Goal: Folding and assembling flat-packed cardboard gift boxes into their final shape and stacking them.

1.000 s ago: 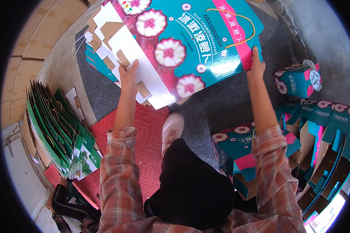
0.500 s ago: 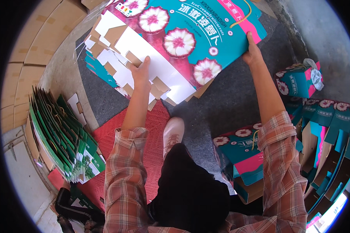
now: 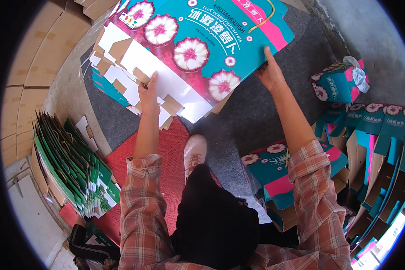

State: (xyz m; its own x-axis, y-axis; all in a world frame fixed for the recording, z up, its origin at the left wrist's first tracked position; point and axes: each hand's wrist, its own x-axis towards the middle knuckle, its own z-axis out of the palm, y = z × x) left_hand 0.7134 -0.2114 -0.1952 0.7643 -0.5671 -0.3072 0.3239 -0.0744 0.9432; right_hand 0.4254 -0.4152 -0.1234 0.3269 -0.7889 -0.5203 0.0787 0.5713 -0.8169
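Both my hands grip a flattened teal and pink cardboard carton (image 3: 229,31) printed with radish slices, a yellow cord handle at its top. More flat carton edges show beneath it, so it appears to be a stack. My left hand (image 3: 149,93) is closed on the white flap edge, thumb on top and fingers hidden below. At the right-hand edge, my right hand (image 3: 271,74) holds the teal side, thumb on the face and fingers curled under. The white flaps with brown tabs (image 3: 121,49) point toward the lower left.
Green flat cartons (image 3: 72,166) stand in a row at left, with another person's arm (image 3: 87,245) below. Brown boxes (image 3: 40,49) line the left wall. An assembled teal carton (image 3: 274,168) stands beside my right forearm; open cartons (image 3: 382,148) and a small carton (image 3: 339,85) are farther right.
The carton stack and both hands have shifted left and slightly up in the picture. The right hand has moved a little down along the carton's edge; both hands still hold on.
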